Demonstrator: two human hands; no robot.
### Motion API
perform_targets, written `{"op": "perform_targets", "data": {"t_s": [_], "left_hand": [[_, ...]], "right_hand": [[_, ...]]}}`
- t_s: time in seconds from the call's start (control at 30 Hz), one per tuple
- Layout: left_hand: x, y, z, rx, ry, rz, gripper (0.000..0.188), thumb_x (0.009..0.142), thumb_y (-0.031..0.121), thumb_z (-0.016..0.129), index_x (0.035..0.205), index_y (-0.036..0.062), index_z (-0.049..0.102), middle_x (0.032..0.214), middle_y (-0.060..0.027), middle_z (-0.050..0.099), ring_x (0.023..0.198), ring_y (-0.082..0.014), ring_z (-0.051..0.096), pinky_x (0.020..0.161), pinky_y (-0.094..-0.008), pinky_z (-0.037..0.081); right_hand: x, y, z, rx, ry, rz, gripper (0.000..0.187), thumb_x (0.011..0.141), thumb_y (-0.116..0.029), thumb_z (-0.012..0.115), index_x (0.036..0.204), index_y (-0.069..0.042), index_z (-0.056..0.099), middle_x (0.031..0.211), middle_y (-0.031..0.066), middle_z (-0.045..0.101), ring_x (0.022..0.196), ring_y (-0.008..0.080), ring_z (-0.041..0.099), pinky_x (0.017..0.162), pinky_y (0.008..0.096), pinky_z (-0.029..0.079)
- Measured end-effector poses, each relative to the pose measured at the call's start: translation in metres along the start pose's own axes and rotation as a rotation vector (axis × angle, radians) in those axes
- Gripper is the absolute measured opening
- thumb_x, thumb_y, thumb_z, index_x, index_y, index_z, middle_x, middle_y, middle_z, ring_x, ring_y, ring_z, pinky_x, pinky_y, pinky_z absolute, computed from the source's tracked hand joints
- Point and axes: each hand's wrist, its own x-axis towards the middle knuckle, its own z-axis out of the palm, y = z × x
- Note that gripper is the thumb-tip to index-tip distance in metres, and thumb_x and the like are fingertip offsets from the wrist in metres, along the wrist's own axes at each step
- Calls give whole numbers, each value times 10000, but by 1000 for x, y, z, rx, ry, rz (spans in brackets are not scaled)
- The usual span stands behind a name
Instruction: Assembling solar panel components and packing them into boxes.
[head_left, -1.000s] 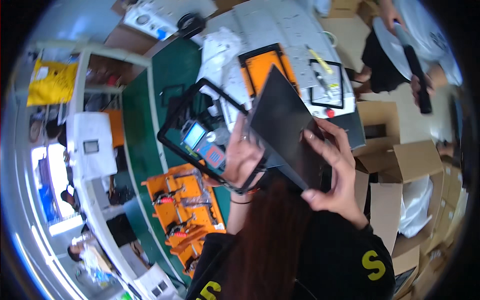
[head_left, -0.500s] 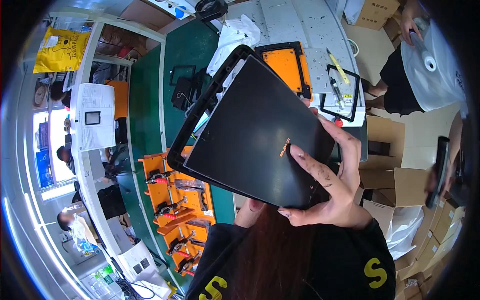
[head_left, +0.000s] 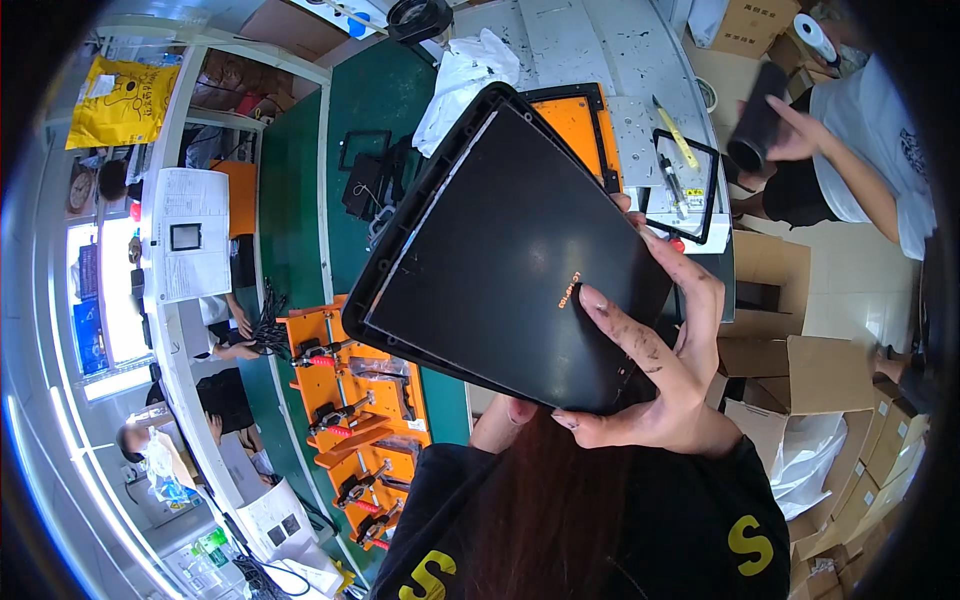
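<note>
A thin black rectangular panel (head_left: 500,260) with a small orange marking lies tilted over a black plastic frame (head_left: 365,305) in front of my chest. My right hand (head_left: 665,350) grips the panel's right side, with one finger bent over its face and others at its edges. At the lower edge, my left hand (head_left: 505,420) holds the frame from below; most of its fingers are hidden. Along the upper left, the frame's rim with its screw holes shows beyond the panel, and a thin pale strip runs between them.
An orange fixture (head_left: 575,125), a yellow cutter (head_left: 676,130) and an empty black frame (head_left: 712,190) lie on the grey bench. Orange clamp jigs (head_left: 370,420) stand to the left. Cardboard boxes (head_left: 830,375) fill the right. A co-worker's hand (head_left: 795,130) holds a dark roll.
The panel and frame have come closer together, so the gap at the upper left is narrower. On the right, the co-worker has shifted and now holds a dark roll.
</note>
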Motion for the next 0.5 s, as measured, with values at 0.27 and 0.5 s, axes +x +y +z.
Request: {"op": "perform_targets", "data": {"t_s": [0.27, 0.5], "left_hand": [[3, -5, 0, -5, -24, 6, 1087, 676, 586, 724, 1452, 33, 199, 1396, -232, 323, 1277, -382, 366, 1083, -514, 279], [11, -17, -2, -13, -50, 21, 1088, 678, 615, 710, 1455, 44, 205, 1403, -248, 315, 1279, -398, 362, 1080, -531, 278]], "right_hand": [[0, -4, 3, -25, 13, 19, 755, 534, -423, 804, 1178, -62, 648, 1315, 299, 394, 1178, 384, 423, 963, 462, 394], [5, -8, 8, -106, 43, 16, 721, 537, -429, 796, 1164, -95, 666, 1313, 291, 422, 1106, 347, 447, 930, 423, 388]]}}
